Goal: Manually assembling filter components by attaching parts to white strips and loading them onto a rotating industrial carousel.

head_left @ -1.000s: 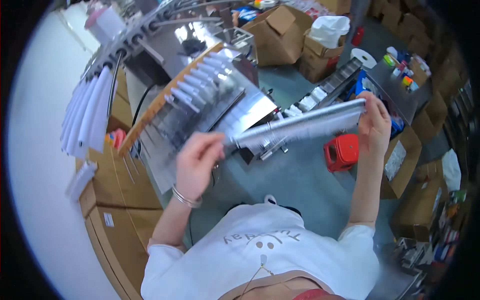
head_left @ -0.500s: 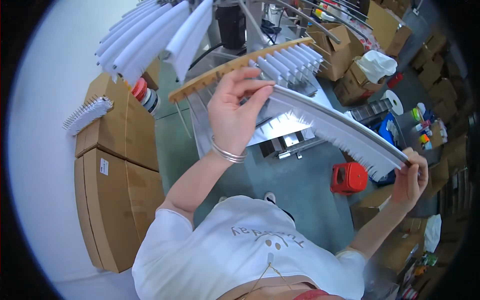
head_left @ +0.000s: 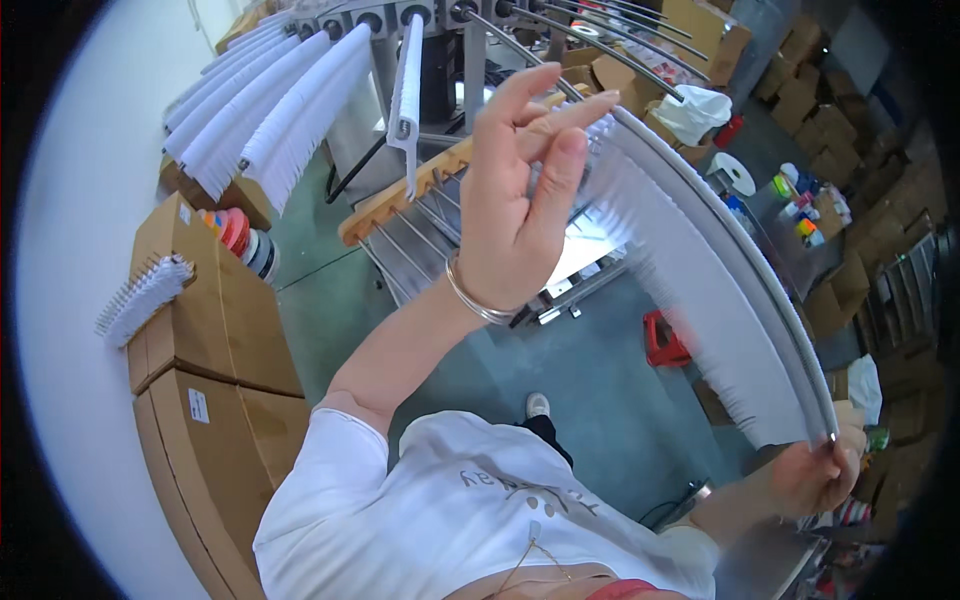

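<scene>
A long white fringed strip (head_left: 690, 300) with a grey rod-like edge (head_left: 745, 235) bows across my right side. My right hand (head_left: 825, 472) pinches its near end, slightly blurred. My left hand (head_left: 525, 190) is raised by the far end, fingers stretched out and thumb apart. Its fingertips are close to the strip; whether they touch it I cannot tell. Just beyond, a bare metal rod (head_left: 515, 45) sticks out from a machine (head_left: 345, 25). Whether that rod meets the strip is hidden behind my left hand. Other machine rods carry white fringed strips (head_left: 310, 105).
Below the machine lies a wooden rack (head_left: 400, 200) with metal rods. Tall cardboard boxes (head_left: 215, 300) stand at left, with a bundle of white strips (head_left: 145, 300) and coloured tape rolls (head_left: 240, 240) beside them. A red stool (head_left: 665, 340) is on the floor at right.
My left fingers have let go of the strip's far end and spread. My right hand has moved down toward me, and the strip now bows. My view has shifted.
</scene>
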Motion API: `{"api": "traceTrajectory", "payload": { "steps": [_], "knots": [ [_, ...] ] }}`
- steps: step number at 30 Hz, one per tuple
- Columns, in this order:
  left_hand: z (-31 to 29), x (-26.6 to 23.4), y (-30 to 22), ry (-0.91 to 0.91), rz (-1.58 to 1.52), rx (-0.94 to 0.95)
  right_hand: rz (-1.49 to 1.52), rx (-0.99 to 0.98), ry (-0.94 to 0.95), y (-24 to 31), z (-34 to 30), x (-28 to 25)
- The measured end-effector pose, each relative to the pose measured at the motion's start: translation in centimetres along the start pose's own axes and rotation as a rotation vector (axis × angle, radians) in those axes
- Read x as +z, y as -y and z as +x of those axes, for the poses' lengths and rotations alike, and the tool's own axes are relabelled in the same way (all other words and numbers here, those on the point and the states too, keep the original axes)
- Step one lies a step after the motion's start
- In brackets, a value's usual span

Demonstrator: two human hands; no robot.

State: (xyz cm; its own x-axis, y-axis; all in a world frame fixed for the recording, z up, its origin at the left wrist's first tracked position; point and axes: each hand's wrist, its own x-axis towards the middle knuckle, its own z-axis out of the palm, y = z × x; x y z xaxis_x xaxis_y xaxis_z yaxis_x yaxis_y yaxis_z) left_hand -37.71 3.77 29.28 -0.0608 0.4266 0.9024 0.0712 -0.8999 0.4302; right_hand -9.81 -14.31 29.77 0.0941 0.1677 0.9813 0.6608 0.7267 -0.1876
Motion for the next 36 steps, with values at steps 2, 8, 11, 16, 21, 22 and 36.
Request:
{"api": "traceTrajectory", "payload": {
  "steps": [2,8,11,16,21,22,36],
  "knots": [
    [0.2,-0.2,0.2,0.009,-0.047,-0.042,-0.05,-0.034,0.107,1.8,1.1,0.7],
    [0.3,-1.4,1.9,0.052,0.465,0.245,-0.418,-0.231,0.353,5.7,1.7,2.4],
    [-0.1,-1.6,1.6,0.09,0.379,0.149,-0.302,-0.331,0.439,5.6,2.3,2.4],
    [-0.4,-1.3,1.9,0.045,0.122,-0.004,-0.331,-0.292,0.551,6.3,3.5,3.7],
    [-2.5,-2.2,0.4,0.058,-0.129,-0.306,-0.278,-0.32,0.522,4.5,4.4,6.1],
    [-2.6,-2.5,-0.2,0.089,-0.064,-0.308,-0.275,-0.328,0.522,4.2,4.6,6.6],
    [-6.7,-3.9,-1.3,0.164,-0.07,-0.415,-0.056,-0.432,0.577,-1.2,7.2,19.1]
  ]
}}
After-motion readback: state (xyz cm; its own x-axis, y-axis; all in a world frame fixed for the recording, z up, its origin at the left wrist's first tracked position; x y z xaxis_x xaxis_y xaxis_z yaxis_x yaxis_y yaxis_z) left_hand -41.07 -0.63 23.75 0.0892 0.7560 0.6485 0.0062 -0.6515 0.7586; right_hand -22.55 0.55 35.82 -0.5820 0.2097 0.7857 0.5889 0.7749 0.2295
